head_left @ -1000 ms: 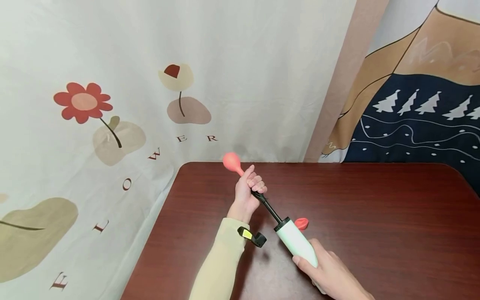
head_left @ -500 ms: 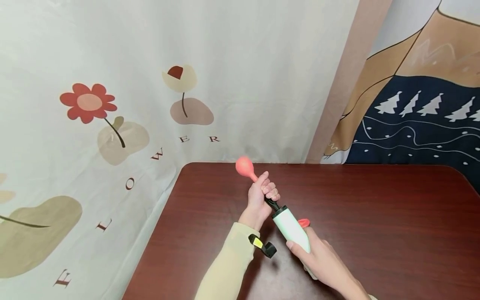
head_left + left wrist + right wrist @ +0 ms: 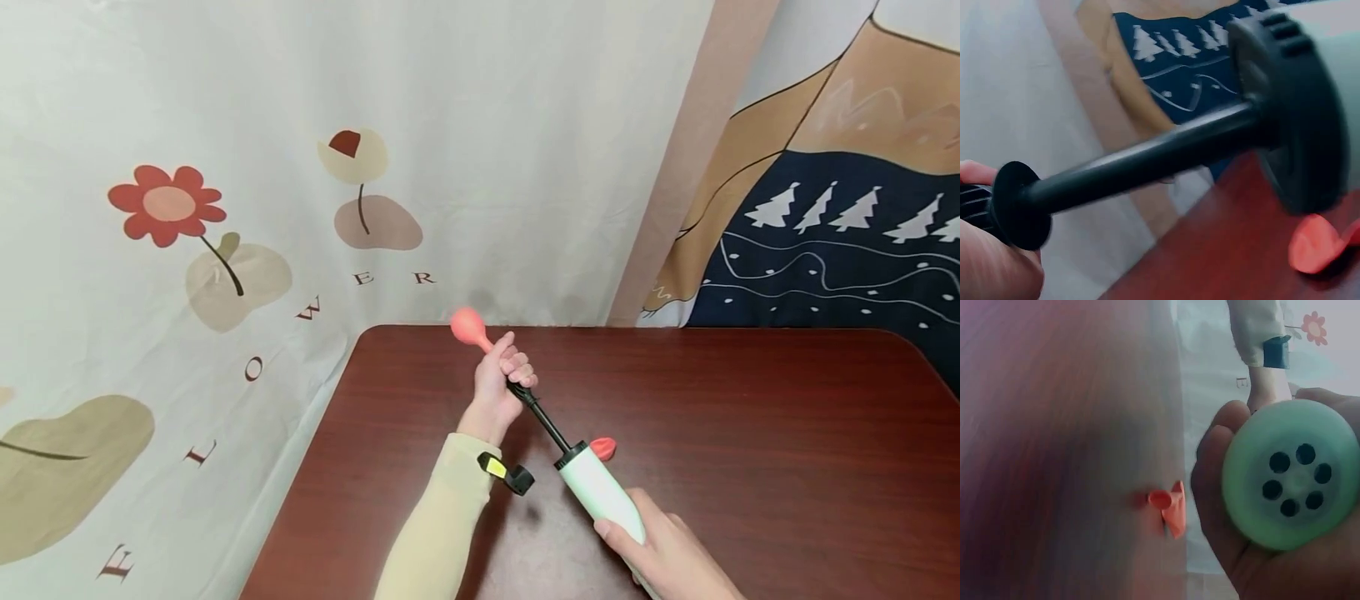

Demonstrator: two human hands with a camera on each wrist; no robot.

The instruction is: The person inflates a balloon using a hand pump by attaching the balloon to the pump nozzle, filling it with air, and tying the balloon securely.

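Observation:
A hand balloon pump with a pale green barrel [image 3: 602, 493] and a black rod [image 3: 550, 426] slants across the head view. My left hand [image 3: 498, 379] grips its black ribbed end [image 3: 974, 206], fingers curled round it. A small, partly inflated coral-red balloon [image 3: 468, 326] sticks out above that fist, its mouth hidden in the fingers. My right hand [image 3: 667, 550] holds the barrel near its rear end. In the right wrist view, the barrel's round base [image 3: 1291, 475] shows a ring of holes. Between fist and barrel cap [image 3: 1291, 119], a long stretch of rod is bare.
A limp red balloon [image 3: 603, 448] lies on the dark reddish-brown table [image 3: 750, 400], just beyond the barrel. Behind the table hangs a pale curtain [image 3: 525, 167] with printed flowers. A dark blue cloth with white trees [image 3: 855, 208] hangs at the right.
Half a second ago the rod was pushed into the barrel with the hands close together. Now the hands are farther apart and the rod is drawn out again, much as one second ago.

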